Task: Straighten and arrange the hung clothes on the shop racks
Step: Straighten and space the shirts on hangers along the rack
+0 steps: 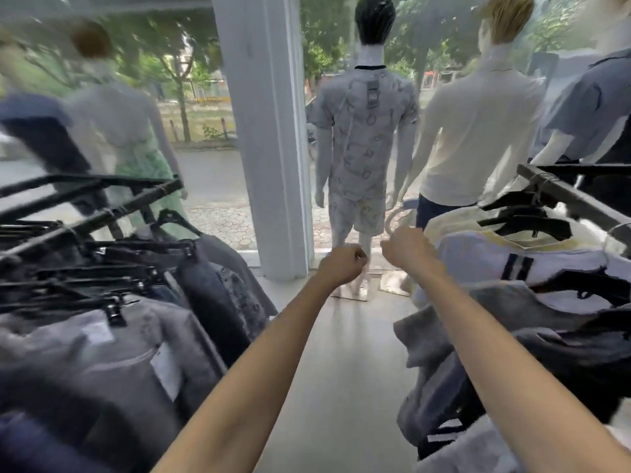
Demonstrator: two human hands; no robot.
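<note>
Dark grey clothes on black clip hangers point(112, 353) fill the lower left, with their black metal rail point(102, 216) slanting up toward centre. White and grey tops point(478, 261) hang lower right. Mid-frame, the left hand point(343, 266) and right hand point(408, 249) are both clenched, apparently holding nothing.

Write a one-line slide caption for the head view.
Left hand and right hand, fingers curled, reach down the aisle between hung dark grey shirts and hung pale tops, towards white shop-window mannequins.

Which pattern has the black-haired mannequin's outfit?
Light grey outfit with scattered dark outline shapes; head view.
</note>
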